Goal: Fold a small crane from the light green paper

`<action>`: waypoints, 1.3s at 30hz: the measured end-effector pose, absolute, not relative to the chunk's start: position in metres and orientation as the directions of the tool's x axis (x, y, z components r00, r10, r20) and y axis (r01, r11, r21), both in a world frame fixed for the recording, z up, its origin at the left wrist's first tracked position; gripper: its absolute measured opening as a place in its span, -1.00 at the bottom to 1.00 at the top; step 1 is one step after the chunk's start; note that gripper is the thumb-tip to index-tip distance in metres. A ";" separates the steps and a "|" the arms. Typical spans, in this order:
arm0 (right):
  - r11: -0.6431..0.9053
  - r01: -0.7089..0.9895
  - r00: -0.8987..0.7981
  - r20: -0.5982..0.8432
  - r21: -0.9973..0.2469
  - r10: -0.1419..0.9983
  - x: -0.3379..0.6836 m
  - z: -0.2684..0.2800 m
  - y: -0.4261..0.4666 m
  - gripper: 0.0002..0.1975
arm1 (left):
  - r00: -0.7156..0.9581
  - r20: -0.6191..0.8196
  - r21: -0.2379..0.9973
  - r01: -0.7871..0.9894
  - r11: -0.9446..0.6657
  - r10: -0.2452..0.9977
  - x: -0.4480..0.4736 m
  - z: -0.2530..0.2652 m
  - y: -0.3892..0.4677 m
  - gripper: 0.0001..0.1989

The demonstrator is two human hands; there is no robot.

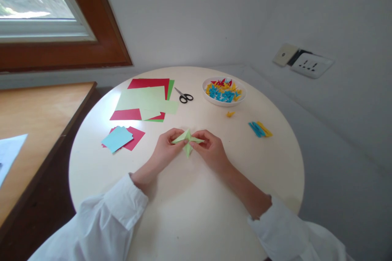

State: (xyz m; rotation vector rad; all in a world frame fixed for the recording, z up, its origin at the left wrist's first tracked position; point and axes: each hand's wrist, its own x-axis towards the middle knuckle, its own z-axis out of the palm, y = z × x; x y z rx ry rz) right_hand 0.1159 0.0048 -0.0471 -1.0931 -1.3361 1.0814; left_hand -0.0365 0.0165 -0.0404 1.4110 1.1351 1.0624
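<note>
A small piece of pale green folded paper (pixel 187 142) with pointed flaps is held between both hands just above the round cream table (pixel 190 212). My left hand (pixel 165 151) pinches its left side. My right hand (pixel 210 151) pinches its right side. Both wrists come out of white sleeves at the table's near edge.
Red and green paper sheets (pixel 143 100) lie at the back left, with a light blue and a red square (pixel 119 138) nearer. Black scissors (pixel 184 96), a white dish of small folded pieces (pixel 224 91), and loose blue and yellow pieces (pixel 260 129) lie behind. A wooden desk (pixel 33 130) stands left.
</note>
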 end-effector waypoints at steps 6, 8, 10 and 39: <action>0.079 -0.096 -0.026 0.082 -0.992 0.996 0.117 -0.047 0.007 -0.77 | 0.126 -0.017 0.999 -0.042 0.022 0.992 -0.036 -0.037 0.017 -0.78; 0.056 -0.128 -0.026 0.060 -0.990 0.998 0.116 -0.047 0.008 -0.75 | 0.122 -0.078 0.986 -0.136 0.095 0.989 -0.036 -0.036 0.017 -0.76; 0.040 -0.151 -0.021 0.044 -0.988 0.999 0.116 -0.047 0.009 -0.74 | 0.150 -0.130 0.960 -0.227 0.162 0.980 -0.036 -0.035 0.017 -0.74; -0.119 -0.336 0.037 -0.140 -0.934 0.989 0.124 -0.041 0.011 -0.76 | 0.056 0.317 0.885 0.341 -0.317 0.947 -0.043 -0.042 0.015 -0.85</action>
